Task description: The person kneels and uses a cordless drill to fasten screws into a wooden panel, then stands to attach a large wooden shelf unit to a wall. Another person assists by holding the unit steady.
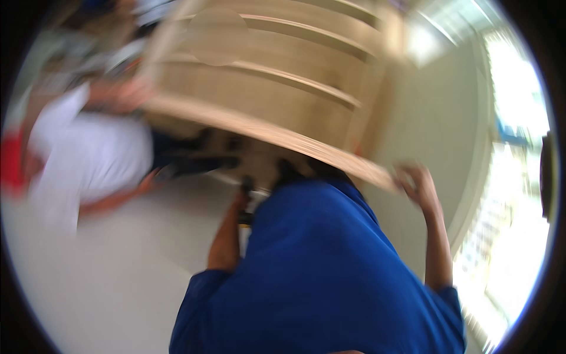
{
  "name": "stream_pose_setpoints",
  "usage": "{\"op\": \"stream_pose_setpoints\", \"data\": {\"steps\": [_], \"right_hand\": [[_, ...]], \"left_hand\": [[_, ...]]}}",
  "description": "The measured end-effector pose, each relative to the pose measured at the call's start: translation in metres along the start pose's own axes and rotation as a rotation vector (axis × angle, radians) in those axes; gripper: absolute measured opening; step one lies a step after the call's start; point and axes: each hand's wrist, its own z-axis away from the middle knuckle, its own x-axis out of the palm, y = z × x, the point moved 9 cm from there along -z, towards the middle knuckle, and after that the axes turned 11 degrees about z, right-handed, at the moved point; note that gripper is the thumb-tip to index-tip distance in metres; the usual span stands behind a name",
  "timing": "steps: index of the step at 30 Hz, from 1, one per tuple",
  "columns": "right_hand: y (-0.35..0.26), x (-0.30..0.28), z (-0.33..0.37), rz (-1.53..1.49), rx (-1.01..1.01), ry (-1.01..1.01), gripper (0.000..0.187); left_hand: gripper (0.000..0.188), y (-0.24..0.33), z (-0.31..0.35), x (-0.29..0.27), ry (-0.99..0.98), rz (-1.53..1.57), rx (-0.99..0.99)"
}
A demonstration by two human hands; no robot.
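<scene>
A large pale wooden frame (277, 131) with several parallel slats (300, 82) spans the upper middle, its near board running from the other person's hand down to my right. My right hand (417, 184) is at the right end of that near board, with its fingers bent around the end. Low beside my blue shirt, my left hand (242, 197) is closed around something dark, perhaps a tool. Black, white and a bit of yellow show just below it. Motion blur and my body hide its shape.
At left a person in a white shirt (100, 153) leans over, one hand (132, 94) at the frame's left corner. A pale wall (436, 118) stands close on the right, beside bright windows (507, 236). Blurred clutter lies at the upper left, above a light floor (135, 283).
</scene>
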Motion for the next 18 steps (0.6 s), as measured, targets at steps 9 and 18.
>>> {"op": "stream_pose_setpoints", "data": {"steps": [9, 18], "right_hand": [[0.015, 0.077, 0.075, -1.139, 0.251, 0.371, 0.071], [-0.004, 0.102, 0.070, -1.109, 0.424, 0.707, 0.068]], "left_hand": [[0.043, -0.098, 0.103, -0.276, -0.056, 1.160, -0.177], [0.043, -0.047, 0.136, -0.265, -0.745, 2.880, -1.217]]}}
